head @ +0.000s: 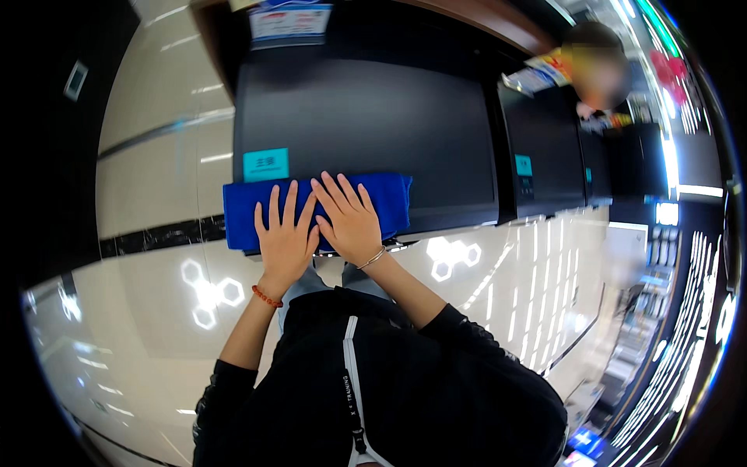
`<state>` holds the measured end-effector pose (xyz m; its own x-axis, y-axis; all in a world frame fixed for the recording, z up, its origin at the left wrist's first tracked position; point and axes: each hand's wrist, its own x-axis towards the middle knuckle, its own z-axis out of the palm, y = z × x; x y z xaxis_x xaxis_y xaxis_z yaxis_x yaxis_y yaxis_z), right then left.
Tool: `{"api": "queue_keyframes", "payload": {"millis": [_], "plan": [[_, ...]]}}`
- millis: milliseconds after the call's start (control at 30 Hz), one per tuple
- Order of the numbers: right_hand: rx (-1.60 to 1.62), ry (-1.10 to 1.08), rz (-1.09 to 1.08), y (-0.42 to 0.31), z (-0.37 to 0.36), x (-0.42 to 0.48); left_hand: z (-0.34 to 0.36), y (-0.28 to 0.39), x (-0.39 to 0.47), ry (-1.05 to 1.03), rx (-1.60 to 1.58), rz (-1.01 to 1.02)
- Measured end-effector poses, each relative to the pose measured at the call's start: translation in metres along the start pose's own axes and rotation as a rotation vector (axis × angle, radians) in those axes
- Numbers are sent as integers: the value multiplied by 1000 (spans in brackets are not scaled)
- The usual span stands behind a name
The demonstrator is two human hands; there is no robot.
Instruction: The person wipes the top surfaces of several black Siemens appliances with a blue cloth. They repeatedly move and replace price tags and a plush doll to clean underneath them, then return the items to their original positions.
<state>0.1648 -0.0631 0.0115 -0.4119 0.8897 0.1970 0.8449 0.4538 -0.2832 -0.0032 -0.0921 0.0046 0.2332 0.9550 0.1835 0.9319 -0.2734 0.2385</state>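
A folded blue cloth (388, 201) lies along the front edge of a black appliance top (367, 122). My left hand (285, 236) rests flat on the cloth's left part, fingers spread. Beside it, my right hand (350, 219) presses flat on the middle of the cloth, its fingers pointing away from me. The hands meet near the thumbs and grip nothing. A teal sticker (266, 164) bearing writing sits just beyond the cloth, at the left front of the top.
More black appliances (543, 152) stand in a row to the right. A printed sign card (290, 24) stands at the back. Another person (598, 70) is at the far right. Shiny tiled floor (157, 175) lies left of the appliance.
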Motion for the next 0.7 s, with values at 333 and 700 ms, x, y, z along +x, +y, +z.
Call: {"api": "queue_keyframes", "payload": {"millis": [333, 700], "plan": [[-29, 126, 228, 64, -20, -68, 38, 73, 13, -20, -24, 214], [-41, 414, 712, 162, -23, -158, 88, 205, 59, -73, 22, 445]]}}
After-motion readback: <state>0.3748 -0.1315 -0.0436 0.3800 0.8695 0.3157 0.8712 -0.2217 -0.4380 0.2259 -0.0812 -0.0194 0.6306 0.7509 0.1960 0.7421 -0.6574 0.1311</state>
